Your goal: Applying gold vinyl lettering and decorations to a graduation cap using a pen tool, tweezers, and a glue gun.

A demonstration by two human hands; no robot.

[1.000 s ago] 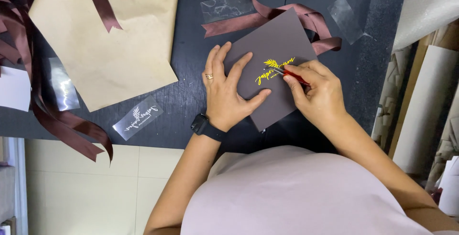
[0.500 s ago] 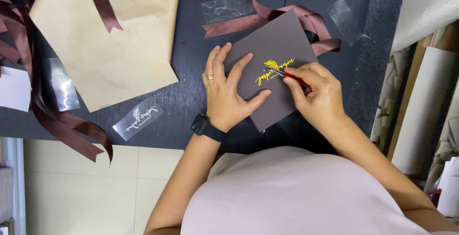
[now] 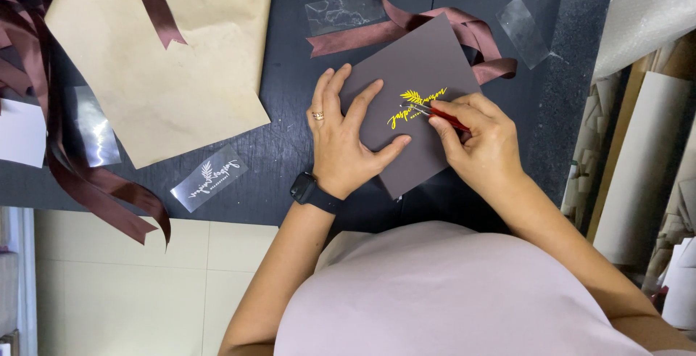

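Left hand [image 3: 348,142], fingers spread, presses a tilted brown card [image 3: 424,102]; right hand [image 3: 482,142] pinches a red-handled tool [image 3: 442,115], tip pointing upper-left.

A single head-worn camera looks almost straight down from close above the person's own chest. The dark bench [image 3: 290,182] fills the far part of the view. The person's torso fills the near edge, pale floor shows at near left, and stacked boards line the right side.
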